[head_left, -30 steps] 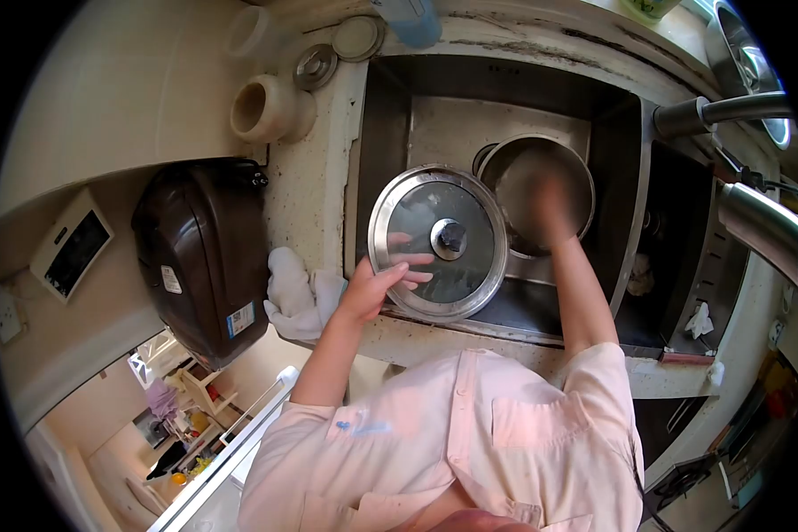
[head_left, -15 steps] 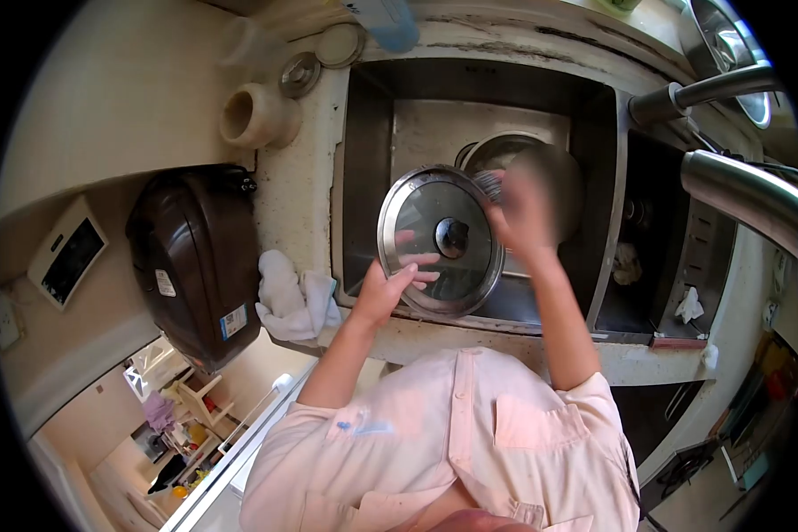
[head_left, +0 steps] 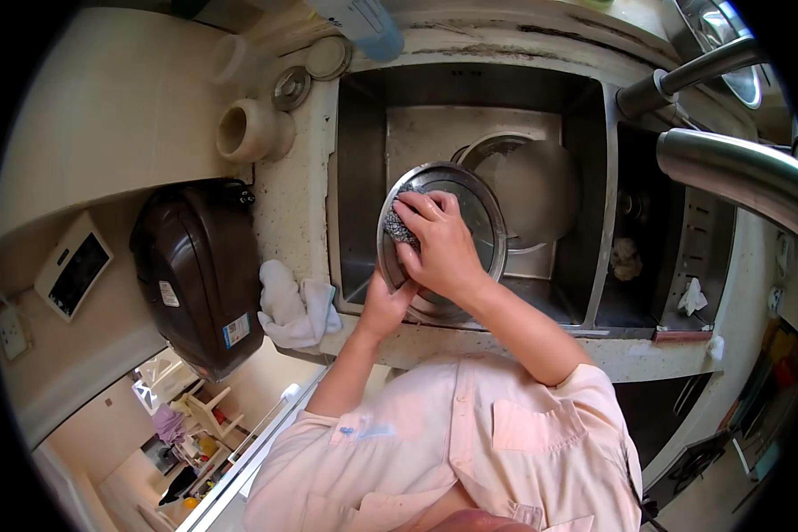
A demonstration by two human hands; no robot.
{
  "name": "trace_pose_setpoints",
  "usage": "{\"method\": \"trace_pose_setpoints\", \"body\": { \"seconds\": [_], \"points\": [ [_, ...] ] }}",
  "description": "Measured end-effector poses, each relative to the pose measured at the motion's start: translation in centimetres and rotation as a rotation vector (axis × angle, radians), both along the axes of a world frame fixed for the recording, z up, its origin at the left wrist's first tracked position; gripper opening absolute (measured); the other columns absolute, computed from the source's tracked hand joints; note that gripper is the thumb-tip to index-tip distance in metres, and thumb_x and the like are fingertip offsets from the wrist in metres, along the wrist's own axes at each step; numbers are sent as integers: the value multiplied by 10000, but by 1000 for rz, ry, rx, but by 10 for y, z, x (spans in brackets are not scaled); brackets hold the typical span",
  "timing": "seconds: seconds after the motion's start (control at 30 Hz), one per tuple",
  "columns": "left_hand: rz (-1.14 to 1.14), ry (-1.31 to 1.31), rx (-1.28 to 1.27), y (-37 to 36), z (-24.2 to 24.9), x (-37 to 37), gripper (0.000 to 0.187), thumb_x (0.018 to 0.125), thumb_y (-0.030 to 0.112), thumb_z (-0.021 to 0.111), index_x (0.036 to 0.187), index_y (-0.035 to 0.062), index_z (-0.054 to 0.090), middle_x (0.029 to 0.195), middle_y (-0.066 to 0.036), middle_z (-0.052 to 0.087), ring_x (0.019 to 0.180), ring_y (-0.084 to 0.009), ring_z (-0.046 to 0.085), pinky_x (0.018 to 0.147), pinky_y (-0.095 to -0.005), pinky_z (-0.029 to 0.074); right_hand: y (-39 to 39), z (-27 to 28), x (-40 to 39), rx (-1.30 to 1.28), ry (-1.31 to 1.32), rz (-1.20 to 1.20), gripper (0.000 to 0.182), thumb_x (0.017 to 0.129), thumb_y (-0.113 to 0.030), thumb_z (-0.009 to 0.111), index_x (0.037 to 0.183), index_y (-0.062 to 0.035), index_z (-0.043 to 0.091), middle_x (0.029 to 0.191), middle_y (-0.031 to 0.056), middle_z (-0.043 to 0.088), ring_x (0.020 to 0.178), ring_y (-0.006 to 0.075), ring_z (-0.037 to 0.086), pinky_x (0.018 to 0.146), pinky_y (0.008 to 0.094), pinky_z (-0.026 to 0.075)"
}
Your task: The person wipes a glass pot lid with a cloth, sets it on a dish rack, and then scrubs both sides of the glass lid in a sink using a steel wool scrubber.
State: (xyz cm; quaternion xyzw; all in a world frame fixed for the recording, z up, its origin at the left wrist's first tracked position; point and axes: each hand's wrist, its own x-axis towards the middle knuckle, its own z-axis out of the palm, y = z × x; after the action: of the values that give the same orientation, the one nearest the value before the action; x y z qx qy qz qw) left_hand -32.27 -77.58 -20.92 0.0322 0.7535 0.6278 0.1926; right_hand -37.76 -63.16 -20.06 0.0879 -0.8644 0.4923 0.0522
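I see a round glass lid (head_left: 470, 208) with a steel rim, held over the sink (head_left: 363, 160), tilted toward me, lower edge near the sink's front wall. Its knob is hidden behind the hand. Steel scouring pad (head_left: 400, 227), grey and wiry, pressed on the lid's left part, mostly covered by fingers. Behind the lid, toward the sink's back wall, a steel pot (head_left: 532, 191) sits on the sink floor, open side up I think; the view there is blurry.

Pot (head_left: 528, 191) crowds the lid's (head_left: 479, 208) right; sink (head_left: 361, 177) left side open.
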Motion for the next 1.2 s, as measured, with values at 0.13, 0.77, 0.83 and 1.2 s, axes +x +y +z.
{"method": "trace_pose_setpoints", "body": {
  "seconds": [0.13, 0.77, 0.83, 1.2],
  "points": [
    [68, -433, 244, -5, 10, 3, 463, 862, -40, 484, 1287, 32, 315, 1193, -105, 502, 1023, -176, 551, 781, -288, 482, 9, -19, -17, 84, -161, -144, 334, 665, -53, 598, 997, -30, 622, 1096, 101, 555, 1022, 336, 464, 868, 415, 432],
    [48, -77, 84, -12, 6, 0, 496, 871, -24, 467, 1317, 4, 253, 1092, -145, 590, 898, -225, 631, 738, -312, 507, -15, 3, -3, 48, -13, -34, 393, 610, -13, 618, 1001, -58, 631, 1086, 72, 551, 1001, 325, 469, 814, 417, 441],
    [106, -238, 176, -10, 10, 2, 485, 870, -15, 472, 1312, 3, 272, 1107, -141, 581, 908, -201, 619, 761, -306, 496, -1, -11, -27, 151, -88, -160, 396, 603, -16, 625, 997, -59, 631, 1082, 76, 544, 1011, 325, 465, 826, 418, 435],
    [-11, 39, -98, -16, 3, -7, 441, 871, -28, 438, 1276, 33, 273, 1126, -159, 573, 906, -186, 621, 706, -258, 492, -23, 1, -5, -8, -30, 62, 409, 616, -12, 597, 1015, -92, 637, 1081, 92, 527, 998, 328, 471, 820, 416, 435]
  ]
}}
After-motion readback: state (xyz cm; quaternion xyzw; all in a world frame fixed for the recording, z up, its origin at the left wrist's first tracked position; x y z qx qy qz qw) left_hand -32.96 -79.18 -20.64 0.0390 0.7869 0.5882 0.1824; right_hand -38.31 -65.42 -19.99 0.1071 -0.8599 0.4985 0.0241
